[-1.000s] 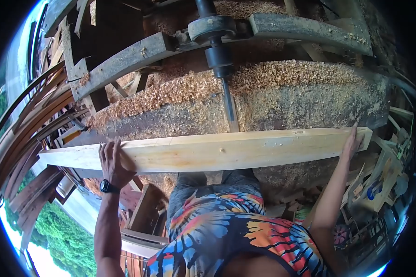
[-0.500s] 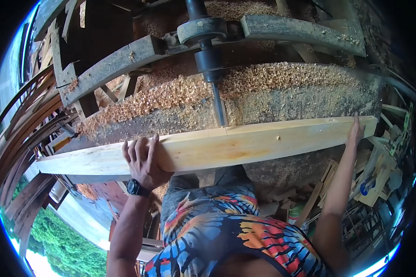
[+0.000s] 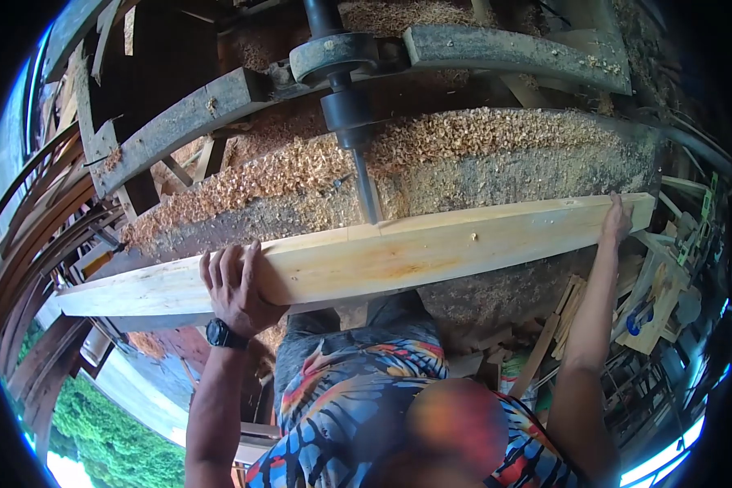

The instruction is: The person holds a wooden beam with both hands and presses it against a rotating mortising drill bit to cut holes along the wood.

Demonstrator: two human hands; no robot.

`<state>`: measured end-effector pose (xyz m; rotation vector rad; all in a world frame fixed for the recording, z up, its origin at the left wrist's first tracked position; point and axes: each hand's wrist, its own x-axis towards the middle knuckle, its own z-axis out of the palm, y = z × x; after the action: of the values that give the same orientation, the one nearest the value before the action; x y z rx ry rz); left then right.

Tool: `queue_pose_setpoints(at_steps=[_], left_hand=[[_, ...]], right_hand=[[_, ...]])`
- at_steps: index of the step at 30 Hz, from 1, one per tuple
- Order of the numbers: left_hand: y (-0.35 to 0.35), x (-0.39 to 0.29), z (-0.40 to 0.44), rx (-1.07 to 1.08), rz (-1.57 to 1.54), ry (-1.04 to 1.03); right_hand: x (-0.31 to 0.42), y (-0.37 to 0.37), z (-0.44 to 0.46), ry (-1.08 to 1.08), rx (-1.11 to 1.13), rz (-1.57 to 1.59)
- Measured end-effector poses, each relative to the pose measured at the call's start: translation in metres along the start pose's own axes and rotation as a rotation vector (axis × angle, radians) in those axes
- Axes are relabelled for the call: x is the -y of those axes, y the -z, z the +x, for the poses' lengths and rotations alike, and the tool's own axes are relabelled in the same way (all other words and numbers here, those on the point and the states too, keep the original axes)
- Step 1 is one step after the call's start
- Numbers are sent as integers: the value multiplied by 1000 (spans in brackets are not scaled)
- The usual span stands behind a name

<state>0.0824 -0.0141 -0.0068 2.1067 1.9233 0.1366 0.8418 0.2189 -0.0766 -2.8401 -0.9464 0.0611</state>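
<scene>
- At the far left, long brown strips of wood [image 3: 37, 218] curve past, and below them green foliage [image 3: 110, 435] shows in the light.
- The pale wooden beam [image 3: 431, 248] begins near those strips and runs across in front of my body, rising slightly to the right, with brownish stains near its middle.
- My left hand [image 3: 240, 289] holds the beam left of its middle, fingers spread over the face that I see and tips up by the far edge; I cannot make out the thumb clearly.
- A dark watch [image 3: 218, 332] sits on that wrist.
- Beyond the beam, curled shavings [image 3: 256, 175] lie banked along the dusty counter [image 3: 484, 180].
- The drill bit [image 3: 367, 191] juts from its dark chuck [image 3: 346, 116] toward me, tip at the beam's far edge; I cannot tell whether it has entered the wood.
- My right hand [image 3: 616, 218] grips the beam near its right end, fingers closed over the top edge.
- Farthest right, wood scraps [image 3: 663, 297] lie heaped.
</scene>
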Motion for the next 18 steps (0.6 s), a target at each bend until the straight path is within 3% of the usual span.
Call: queue_pose_setpoints(at_steps=[18], left_hand=[[7, -2, 13, 7, 6, -28]], right_hand=[[-2, -8, 10, -27, 22, 51]])
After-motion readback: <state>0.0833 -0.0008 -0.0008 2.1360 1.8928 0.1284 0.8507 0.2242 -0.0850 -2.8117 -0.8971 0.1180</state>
